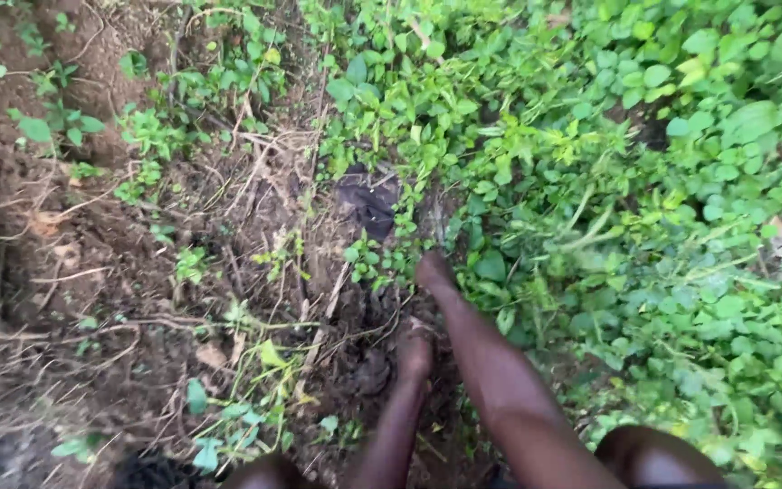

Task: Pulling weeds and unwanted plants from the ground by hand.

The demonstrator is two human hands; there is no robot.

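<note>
My right hand point(433, 272) reaches forward to the edge of a dense patch of green leafy weeds point(608, 181), its fingers buried among the low stems. Motion blur hides whether it grips anything. My left hand point(414, 351) is lower and closer to me, resting on bare dark soil point(138, 272) among dry twigs and roots, the fingers curled down out of sight. Both forearms run up from the bottom edge.
A dark torn scrap point(368, 199), like cloth or plastic, lies half buried just beyond my right hand. Loose soil with dry stems and a few small seedlings point(151, 136) covers the left side. My knees point(653, 457) show at the bottom edge.
</note>
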